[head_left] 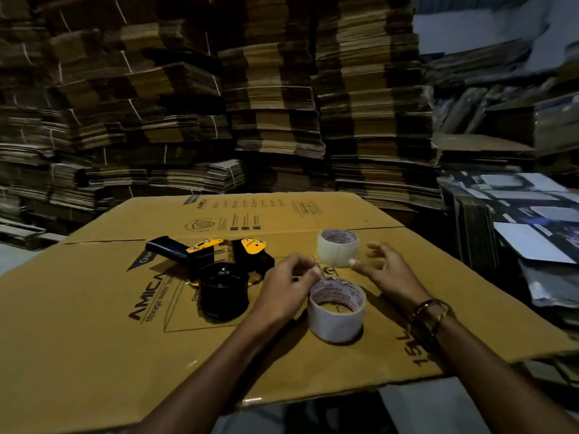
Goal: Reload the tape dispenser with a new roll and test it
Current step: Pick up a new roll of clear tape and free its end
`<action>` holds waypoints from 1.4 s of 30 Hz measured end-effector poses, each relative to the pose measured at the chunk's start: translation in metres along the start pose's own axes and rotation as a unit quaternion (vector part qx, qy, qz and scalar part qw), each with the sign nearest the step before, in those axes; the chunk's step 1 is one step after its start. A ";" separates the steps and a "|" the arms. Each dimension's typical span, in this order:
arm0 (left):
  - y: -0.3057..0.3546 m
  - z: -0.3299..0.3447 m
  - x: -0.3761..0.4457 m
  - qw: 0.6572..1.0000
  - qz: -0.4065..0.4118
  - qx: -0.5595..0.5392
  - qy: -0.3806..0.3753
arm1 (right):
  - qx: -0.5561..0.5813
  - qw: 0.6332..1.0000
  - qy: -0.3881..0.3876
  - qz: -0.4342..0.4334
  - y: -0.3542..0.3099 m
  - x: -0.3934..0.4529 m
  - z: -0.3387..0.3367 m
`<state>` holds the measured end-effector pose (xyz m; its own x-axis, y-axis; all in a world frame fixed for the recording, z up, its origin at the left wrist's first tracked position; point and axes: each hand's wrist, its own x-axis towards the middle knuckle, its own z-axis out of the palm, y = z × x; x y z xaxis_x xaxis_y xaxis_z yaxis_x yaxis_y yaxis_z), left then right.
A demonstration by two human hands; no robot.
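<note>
Near clear tape roll (336,309) upright on cardboard; black-yellow dispenser (219,270) lying sideways.

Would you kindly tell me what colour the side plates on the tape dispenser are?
Yellow-orange, set on the black body of the tape dispenser, seen in the head view.

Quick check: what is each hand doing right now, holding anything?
Left hand: fingers pinched at the rim of the near tape roll; actual grip cannot be told.
Right hand: open, holding nothing.
</note>
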<state>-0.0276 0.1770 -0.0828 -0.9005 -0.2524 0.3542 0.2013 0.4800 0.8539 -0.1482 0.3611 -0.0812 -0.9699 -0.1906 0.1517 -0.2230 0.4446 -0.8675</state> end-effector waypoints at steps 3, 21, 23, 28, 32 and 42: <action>-0.003 0.017 0.034 0.988 -0.126 -0.068 -0.054 | -0.025 0.999 -0.020 -0.013 0.001 0.020 0.003; -0.020 0.029 0.090 0.993 -0.051 -0.064 -0.090 | -0.024 0.992 -0.052 -0.112 -0.014 0.034 0.008; -0.014 0.022 0.084 0.991 -0.047 -0.079 -0.093 | 0.002 0.994 -0.045 -0.105 -0.016 0.026 0.005; 0.019 -0.008 0.057 0.993 0.003 -0.088 -0.074 | 0.034 0.991 -0.029 -0.129 -0.045 -0.005 -0.007; 0.049 -0.040 0.023 0.989 0.032 -0.127 -0.062 | 0.041 0.983 -0.032 -0.177 -0.075 -0.043 -0.017; 0.080 -0.106 -0.084 0.994 0.048 -0.089 -0.040 | 0.099 0.974 -0.073 -0.192 -0.115 -0.154 0.001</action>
<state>0.1049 0.1477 -0.0035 -0.9001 -0.1404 0.4123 0.3470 0.3410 0.8737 0.0269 0.3387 -0.0053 -0.7905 -0.4391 0.4269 -0.5300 0.1413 -0.8361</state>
